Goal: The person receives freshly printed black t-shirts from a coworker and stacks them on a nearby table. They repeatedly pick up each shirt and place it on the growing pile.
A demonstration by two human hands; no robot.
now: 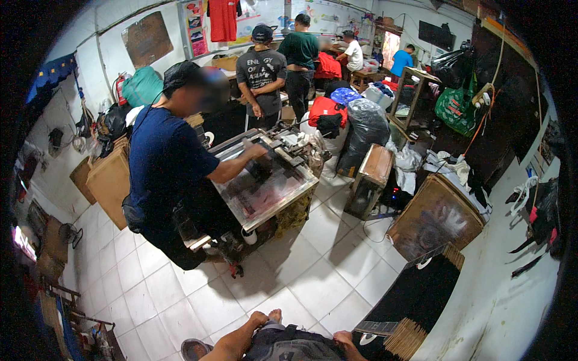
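My left hand point(259, 319) rests by my left knee, its fingers curled closed with nothing visible in them. Beside my other thigh lies my right hand point(343, 338), also closed and small in view; nothing shows in its grip. Dark grey clothing point(289, 346) covers my lap between them. My bare foot point(275, 316) shows just past the left hand. Nearest to my right hand is a stack of brown boards point(406, 338) next to black flat panels point(415, 295). Ahead, a co-worker in a navy shirt point(171, 144) leans over a framed printing screen point(262, 180), one hand on it.
A dark bucket point(195, 349) stands at my lower left. Stained brown board point(436, 213) and a wooden box point(368, 180) stand to the right. Black plastic bags point(364, 129) and red cloth point(328, 111) are piled behind. Several other people work at the back.
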